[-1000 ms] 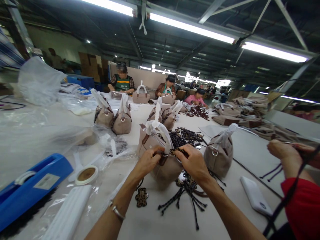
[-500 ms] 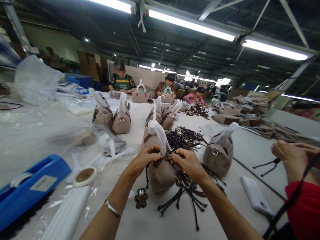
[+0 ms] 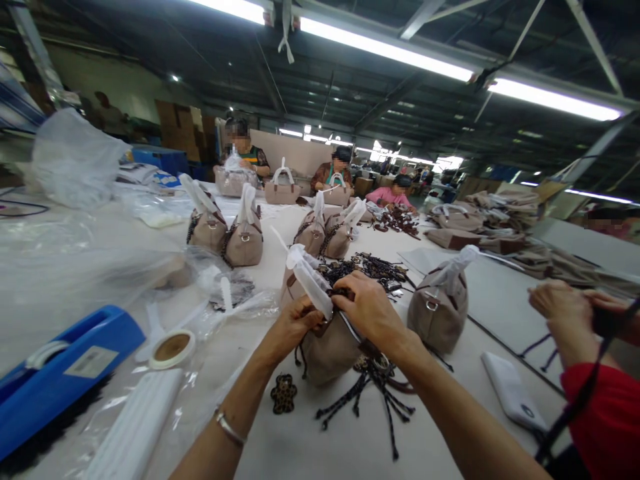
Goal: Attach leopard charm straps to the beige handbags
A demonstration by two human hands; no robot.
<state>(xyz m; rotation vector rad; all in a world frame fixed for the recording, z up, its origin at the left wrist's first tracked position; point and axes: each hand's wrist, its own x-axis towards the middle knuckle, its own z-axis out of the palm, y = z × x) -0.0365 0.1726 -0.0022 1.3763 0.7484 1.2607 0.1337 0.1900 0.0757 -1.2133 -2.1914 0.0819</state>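
A taupe handbag [image 3: 325, 357] with a white-wrapped handle [image 3: 313, 283] stands in front of me. My left hand [image 3: 296, 323] is closed at the base of that handle, its fingertips pinching something too small to make out. Just right of the handle, my right hand [image 3: 367, 303] pinches a dark piece, partly hidden by the fingers, at the bag's top. A leopard-print bear charm [image 3: 283, 393] lies on the table left of the bag. Black braided cords with tassels [image 3: 383, 393] spread out at the bag's right front.
More bags stand farther back [image 3: 243, 240] and at the right [image 3: 437, 310]. Nearby are a dark cord pile [image 3: 380, 267], a blue tape dispenser [image 3: 75, 373], a tape roll [image 3: 171, 349] and a white phone [image 3: 513, 390]. A co-worker's hands [image 3: 565, 307] work at the right; people sit across the table.
My right hand has moved slightly up and left, covering the charm it held. The white handle leans further left. Across the table, a person has a wrapped bag upright.
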